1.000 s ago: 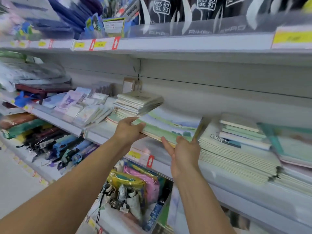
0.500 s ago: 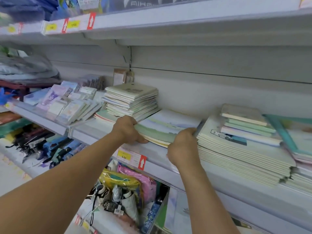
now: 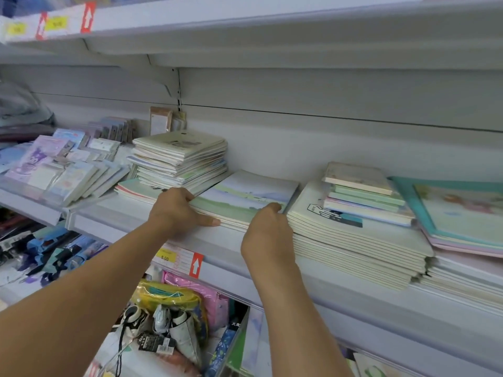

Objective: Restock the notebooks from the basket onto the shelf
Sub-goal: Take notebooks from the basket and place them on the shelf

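Two bare forearms in view, entering from the lower edge. No sleeves visible on either arm up to the frame border. Left hand: bare, no glove, ring, or wristband seen. Right hand: bare, no glove, ring, watch, or wristband seen. No markings on either wrist. Nothing else of the person shows in the head view.

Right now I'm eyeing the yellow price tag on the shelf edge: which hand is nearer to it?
Left. The left hand sits just above the yellow price tag; the right hand is off to its right.
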`<move>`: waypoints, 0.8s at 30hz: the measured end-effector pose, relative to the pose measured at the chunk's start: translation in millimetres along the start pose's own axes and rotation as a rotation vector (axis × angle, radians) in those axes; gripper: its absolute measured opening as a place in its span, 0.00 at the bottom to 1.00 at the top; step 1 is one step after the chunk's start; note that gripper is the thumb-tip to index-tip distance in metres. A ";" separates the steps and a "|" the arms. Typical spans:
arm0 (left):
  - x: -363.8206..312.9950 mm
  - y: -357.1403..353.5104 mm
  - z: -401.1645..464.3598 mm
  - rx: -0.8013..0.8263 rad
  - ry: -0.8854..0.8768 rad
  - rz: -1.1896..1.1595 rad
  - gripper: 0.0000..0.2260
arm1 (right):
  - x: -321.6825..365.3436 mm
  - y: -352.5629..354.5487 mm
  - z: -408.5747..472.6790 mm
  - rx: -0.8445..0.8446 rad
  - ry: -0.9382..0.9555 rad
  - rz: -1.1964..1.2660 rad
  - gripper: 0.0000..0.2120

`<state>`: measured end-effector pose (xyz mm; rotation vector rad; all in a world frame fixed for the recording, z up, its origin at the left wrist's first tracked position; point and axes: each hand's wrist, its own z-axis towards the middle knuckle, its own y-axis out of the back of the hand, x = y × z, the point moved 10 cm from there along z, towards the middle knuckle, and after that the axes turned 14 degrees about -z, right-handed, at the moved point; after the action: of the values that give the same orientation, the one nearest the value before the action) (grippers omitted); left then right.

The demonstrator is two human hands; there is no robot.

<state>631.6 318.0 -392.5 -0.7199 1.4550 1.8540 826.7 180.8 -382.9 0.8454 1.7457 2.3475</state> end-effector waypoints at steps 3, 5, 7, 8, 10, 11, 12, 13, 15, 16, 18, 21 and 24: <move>2.7 -3.2 2.0 0.022 0.005 0.004 0.40 | 6.8 16.8 -12.1 -0.069 0.045 -0.018 0.14; 0.7 -6.9 1.5 0.063 0.007 0.012 0.40 | 12.4 35.4 -20.5 -0.181 0.078 -0.053 0.10; -0.9 -5.9 0.4 0.097 0.008 -0.010 0.39 | 14.1 40.6 -23.6 -0.192 0.096 -0.080 0.11; -2.2 -0.8 -2.4 0.090 -0.001 -0.045 0.36 | 13.9 37.1 -22.8 -0.154 0.108 -0.073 0.07; -10.2 22.0 -15.1 -0.012 -0.087 -0.121 0.28 | 10.9 22.4 -19.2 -0.043 0.137 -0.059 0.04; -16.1 38.8 -27.5 -0.096 -0.172 -0.157 0.23 | 10.7 18.7 -19.7 -0.023 0.157 -0.055 0.05; -20.1 56.6 -45.1 -0.179 -0.266 -0.204 0.19 | 13.9 20.3 -23.0 -0.051 0.183 -0.067 0.06; -19.8 72.8 -65.5 -0.237 -0.349 -0.257 0.15 | 21.7 27.0 -29.4 -0.134 0.215 -0.084 0.07; -2.6 94.2 -107.4 -0.273 -0.417 -0.334 0.07 | 49.8 41.2 -52.5 -0.353 0.332 -0.036 0.07; 18.0 99.6 -126.6 -0.275 -0.393 -0.359 0.04 | 66.6 42.1 -69.7 -0.421 0.422 0.080 0.06; 81.3 103.4 -162.5 -0.285 -0.257 -0.395 0.04 | 101.6 19.3 -105.6 -0.353 0.599 0.332 0.09; 226.6 78.9 -231.5 -0.227 0.230 -0.351 0.07 | 139.0 -82.0 -171.4 0.040 0.769 0.325 0.14; 365.0 36.0 -341.2 -0.113 0.792 -0.368 0.09 | 115.7 -237.2 -253.5 0.752 0.756 0.089 0.16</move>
<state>381.8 40.2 -726.1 -1.7864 1.5197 1.4197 549.3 89.9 -603.7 0.0104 3.0355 2.1920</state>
